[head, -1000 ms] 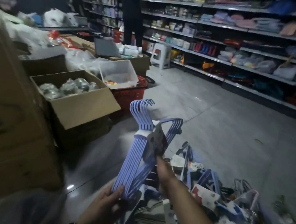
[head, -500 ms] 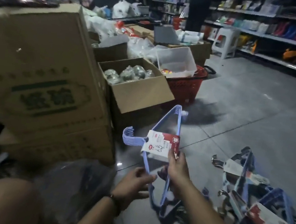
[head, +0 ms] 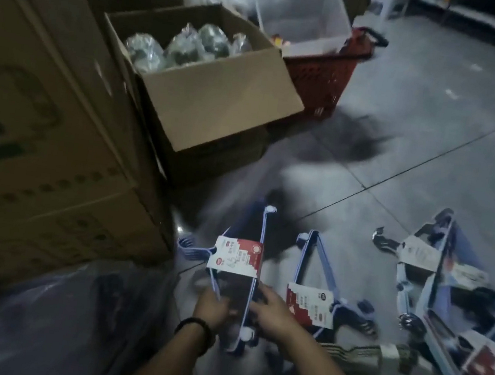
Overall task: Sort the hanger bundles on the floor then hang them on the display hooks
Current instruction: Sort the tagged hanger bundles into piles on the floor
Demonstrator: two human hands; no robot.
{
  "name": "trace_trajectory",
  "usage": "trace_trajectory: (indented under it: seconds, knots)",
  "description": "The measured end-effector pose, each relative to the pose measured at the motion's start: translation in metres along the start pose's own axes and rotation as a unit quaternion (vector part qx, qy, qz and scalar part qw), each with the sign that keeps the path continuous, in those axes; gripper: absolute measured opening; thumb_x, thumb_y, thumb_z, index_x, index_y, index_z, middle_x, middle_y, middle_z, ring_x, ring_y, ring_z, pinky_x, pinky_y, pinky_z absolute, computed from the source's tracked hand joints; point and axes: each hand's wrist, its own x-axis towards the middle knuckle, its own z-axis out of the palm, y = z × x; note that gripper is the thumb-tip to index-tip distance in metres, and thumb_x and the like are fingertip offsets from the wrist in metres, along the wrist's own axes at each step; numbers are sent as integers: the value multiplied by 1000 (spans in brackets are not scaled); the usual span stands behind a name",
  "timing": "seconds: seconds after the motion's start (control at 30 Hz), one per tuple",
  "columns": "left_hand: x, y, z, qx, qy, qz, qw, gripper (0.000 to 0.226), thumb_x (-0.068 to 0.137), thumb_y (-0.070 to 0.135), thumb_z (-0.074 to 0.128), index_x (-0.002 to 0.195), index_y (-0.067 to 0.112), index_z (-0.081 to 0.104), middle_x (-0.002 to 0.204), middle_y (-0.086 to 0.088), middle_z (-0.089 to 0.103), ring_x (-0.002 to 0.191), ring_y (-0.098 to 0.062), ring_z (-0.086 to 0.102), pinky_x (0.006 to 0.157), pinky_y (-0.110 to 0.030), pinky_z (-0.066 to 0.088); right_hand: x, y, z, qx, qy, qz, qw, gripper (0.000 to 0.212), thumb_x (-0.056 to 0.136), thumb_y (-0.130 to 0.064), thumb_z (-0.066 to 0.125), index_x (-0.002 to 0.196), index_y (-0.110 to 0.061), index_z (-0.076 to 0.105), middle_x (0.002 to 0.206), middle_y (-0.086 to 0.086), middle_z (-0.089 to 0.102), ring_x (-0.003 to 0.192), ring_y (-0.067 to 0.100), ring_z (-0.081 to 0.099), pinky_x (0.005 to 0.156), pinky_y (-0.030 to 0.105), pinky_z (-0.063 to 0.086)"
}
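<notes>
A bundle of light-blue hangers [head: 260, 236] with a red-and-white label card [head: 235, 258] is held low over the grey floor. My left hand [head: 212, 306] grips its left bar just below the card. My right hand [head: 270, 314] grips the right bar beside it. To the right, a second blue bundle [head: 319, 267] with the same kind of label lies on the floor. More hanger bundles [head: 436, 275] are heaped at the right, some blue, some dark, one greenish-grey near the bottom.
Large cardboard boxes [head: 42, 135] stand at the left. An open carton [head: 219, 105] holds wrapped round items. Behind it are a red basket [head: 323, 77] and a clear plastic tub [head: 304, 9]. A plastic bag [head: 49, 318] covers the lower left. Grey tiled floor [head: 452, 129] stretches right.
My view has dropped toward the floor. Both hands have lowered the blue bundle closer to the tiles, next to the other bundle, and have come close together on its bars.
</notes>
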Motion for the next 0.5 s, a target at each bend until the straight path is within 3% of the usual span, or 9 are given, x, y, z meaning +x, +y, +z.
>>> trace_trajectory:
  seconds: [0.07,0.13,0.2,0.27,0.33,0.43,0.5]
  knots:
    - [20,-14,5,39,8,4,999,23,96,16,56,116,12,68,100,-10,76,89,-34,75,76,-45,64,15,13,3,-33,12,29,999,27,100,-16,62,121,-32,68,103,-1,78,87,22,75,72,33,61]
    - [32,-30,6,140,25,0,990,28,95,22,59,120,14,66,112,-4,73,104,-33,70,93,-39,58,26,31,5,-70,4,65,995,17,98,-17,61,110,-27,68,104,4,76,85,22,73,75,35,60]
    - [32,-40,9,181,72,-8,981,28,92,20,64,119,16,70,114,-8,74,107,-31,69,94,-33,54,32,47,5,-124,-9,86,988,11,90,-27,64,100,-23,64,99,6,70,77,17,65,76,31,53]
    - [24,-39,15,147,88,-15,985,29,89,19,69,118,20,70,113,-8,75,106,-31,69,96,-33,55,36,54,2,-147,-6,88,985,16,78,-34,63,84,-20,65,82,6,67,72,18,61,72,31,49]
    - [22,-38,20,140,89,-12,986,31,89,15,68,120,17,68,115,-10,75,107,-32,69,98,-37,56,29,43,-1,-164,6,90,982,18,81,-28,61,75,-13,69,72,7,67,68,21,62,70,33,50]
    - [13,-32,27,193,137,32,971,37,85,5,64,122,13,64,122,-14,67,110,-36,65,96,-39,54,19,24,-18,-199,7,94,976,19,94,-21,59,82,-13,71,79,5,71,72,20,66,73,36,55]
    - [2,-27,30,286,193,147,927,42,79,2,64,119,15,64,119,-12,62,103,-37,61,90,-43,54,9,10,-36,-256,-7,94,962,18,96,-30,59,99,-19,73,99,7,74,88,25,69,84,38,58]
